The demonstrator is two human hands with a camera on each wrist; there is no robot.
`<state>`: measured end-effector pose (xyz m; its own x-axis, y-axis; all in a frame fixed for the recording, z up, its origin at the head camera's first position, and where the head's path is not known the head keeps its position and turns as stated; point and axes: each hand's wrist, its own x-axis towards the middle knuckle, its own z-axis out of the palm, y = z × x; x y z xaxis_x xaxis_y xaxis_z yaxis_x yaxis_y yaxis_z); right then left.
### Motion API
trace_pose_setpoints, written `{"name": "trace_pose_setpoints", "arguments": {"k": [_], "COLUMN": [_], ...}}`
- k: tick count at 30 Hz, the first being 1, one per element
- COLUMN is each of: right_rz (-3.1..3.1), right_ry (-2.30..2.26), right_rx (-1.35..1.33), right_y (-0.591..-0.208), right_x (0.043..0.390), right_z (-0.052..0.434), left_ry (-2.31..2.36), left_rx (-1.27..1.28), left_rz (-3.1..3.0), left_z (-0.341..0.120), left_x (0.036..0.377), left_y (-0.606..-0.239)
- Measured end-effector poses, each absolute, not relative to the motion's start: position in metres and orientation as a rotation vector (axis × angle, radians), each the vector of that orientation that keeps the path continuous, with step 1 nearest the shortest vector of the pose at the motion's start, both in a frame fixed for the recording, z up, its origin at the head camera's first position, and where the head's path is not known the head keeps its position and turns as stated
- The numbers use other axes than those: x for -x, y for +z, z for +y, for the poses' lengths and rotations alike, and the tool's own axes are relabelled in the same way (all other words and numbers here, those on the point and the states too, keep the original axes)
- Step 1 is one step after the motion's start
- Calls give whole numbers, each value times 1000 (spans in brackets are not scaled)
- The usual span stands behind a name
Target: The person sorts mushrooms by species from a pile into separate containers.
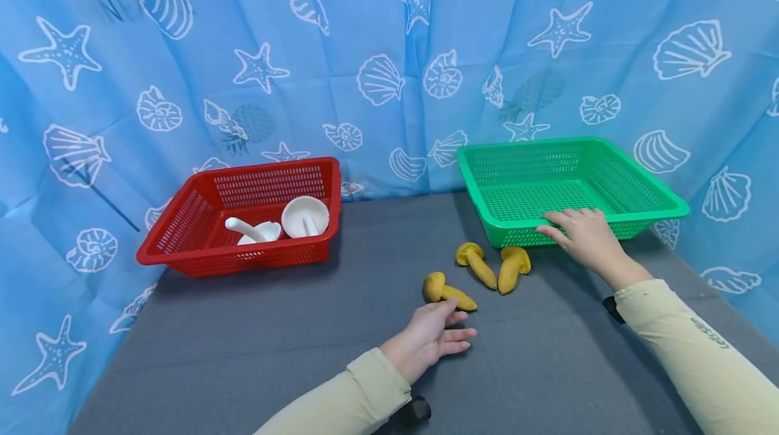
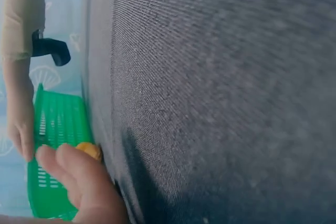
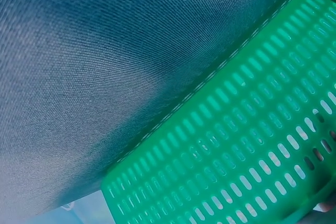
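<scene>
Three yellow toy-like mushrooms lie on the grey cloth in front of a green basket (image 1: 496, 224). The nearest mushroom (image 1: 458, 298) has a browner cap; my left hand (image 1: 429, 339) is right at its stem, fingers loosely extended, and whether they touch it is unclear. A second mushroom (image 1: 481, 269) and a third mushroom (image 1: 510, 275) lie close to the basket's front wall. Over that basket's front rim hovers or rests my right hand (image 1: 587, 239), fingers relaxed, holding nothing visible. The right wrist view is mostly the basket's slotted wall (image 3: 220, 129), with fingertips largely hidden.
On the left stands a red basket (image 1: 243, 260) holding a white bowl-like piece (image 1: 298, 210) and a white spoon-like piece (image 1: 246, 229). A blue curtain (image 1: 377, 29) with shell prints hangs behind the table (image 1: 274, 340).
</scene>
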<state>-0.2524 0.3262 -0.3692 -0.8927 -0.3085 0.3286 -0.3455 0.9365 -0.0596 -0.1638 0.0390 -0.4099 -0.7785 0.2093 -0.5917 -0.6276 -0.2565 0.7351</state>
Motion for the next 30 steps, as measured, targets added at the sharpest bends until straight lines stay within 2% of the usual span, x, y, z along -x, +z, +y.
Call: {"name": "trace_pose_setpoints", "arguments": {"k": [17,30], "right_rz": [-2783,-2775], "right_ry": [143,150], "right_rx": [-470,-470], "right_y": [-369,-368], "right_x": [253,251], "right_z": [326,325], "left_ry": [1974,1938], "left_rx": [645,599], "left_rz": [1771,1852], "left_z": [50,44], "left_x": [175,176], "left_y": [-411,-413]}}
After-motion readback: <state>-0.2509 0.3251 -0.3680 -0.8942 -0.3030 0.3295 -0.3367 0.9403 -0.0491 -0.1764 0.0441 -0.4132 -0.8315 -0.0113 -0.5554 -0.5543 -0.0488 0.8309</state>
